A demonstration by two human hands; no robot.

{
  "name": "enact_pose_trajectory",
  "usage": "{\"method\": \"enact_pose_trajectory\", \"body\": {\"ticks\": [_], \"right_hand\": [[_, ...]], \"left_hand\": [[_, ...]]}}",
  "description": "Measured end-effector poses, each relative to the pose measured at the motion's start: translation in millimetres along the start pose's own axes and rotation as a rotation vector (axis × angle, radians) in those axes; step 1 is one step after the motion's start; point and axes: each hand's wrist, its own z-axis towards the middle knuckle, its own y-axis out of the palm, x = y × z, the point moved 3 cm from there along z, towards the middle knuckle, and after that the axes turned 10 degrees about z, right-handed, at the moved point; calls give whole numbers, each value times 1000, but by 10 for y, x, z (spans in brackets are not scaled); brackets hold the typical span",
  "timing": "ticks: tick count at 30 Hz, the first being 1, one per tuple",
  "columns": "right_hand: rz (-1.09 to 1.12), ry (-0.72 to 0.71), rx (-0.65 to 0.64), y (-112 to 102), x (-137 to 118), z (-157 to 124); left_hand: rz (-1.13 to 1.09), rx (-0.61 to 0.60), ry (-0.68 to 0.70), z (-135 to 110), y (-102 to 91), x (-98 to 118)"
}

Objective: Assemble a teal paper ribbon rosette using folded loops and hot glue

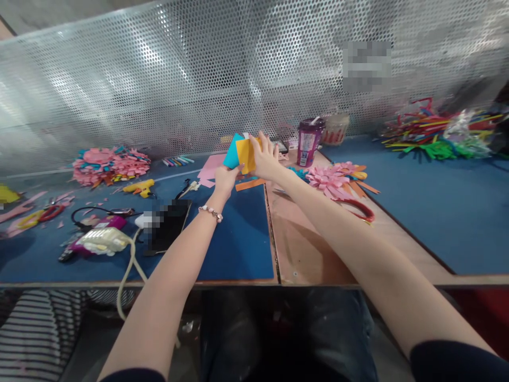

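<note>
Both arms reach out over the table. My left hand [225,178] pinches the lower edge of a teal paper sheet [233,151] and a yellow paper sheet [246,155] held together above the blue mat [238,239]. My right hand [265,158] is closed on the right side of the same yellow sheet, fingers curled over its top. An orange paper strip [249,184] lies just below the hands. A pink paper sheet [210,171] lies flat to the left of them.
A purple cup [309,141] and a pink paper flower [333,178] sit right of the hands, with red scissors [357,208] nearby. A black phone [169,225], yellow glue gun [140,187], pink flower pile [111,164] and cords lie left. Perforated metal screen [199,79] behind.
</note>
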Motion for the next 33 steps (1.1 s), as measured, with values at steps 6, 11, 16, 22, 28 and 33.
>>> {"method": "enact_pose_trajectory", "body": {"ticks": [6, 11, 16, 22, 28, 33], "right_hand": [[-13, 21, 86, -77, 31, 21], [-8, 61, 129, -153, 54, 30], [12, 41, 250, -349, 91, 127], [57, 62, 504, -697, 128, 236], [132, -9, 548, -741, 146, 236], [165, -15, 301, -421, 189, 215]], "left_hand": [[30, -7, 1, -15, 25, -12], [49, -24, -7, -30, 60, -26], [38, -23, -27, -33, 67, -32], [18, -35, -29, -24, 57, -67], [-26, -21, -33, -33, 69, -52], [-68, -8, -47, -35, 60, -47]]}}
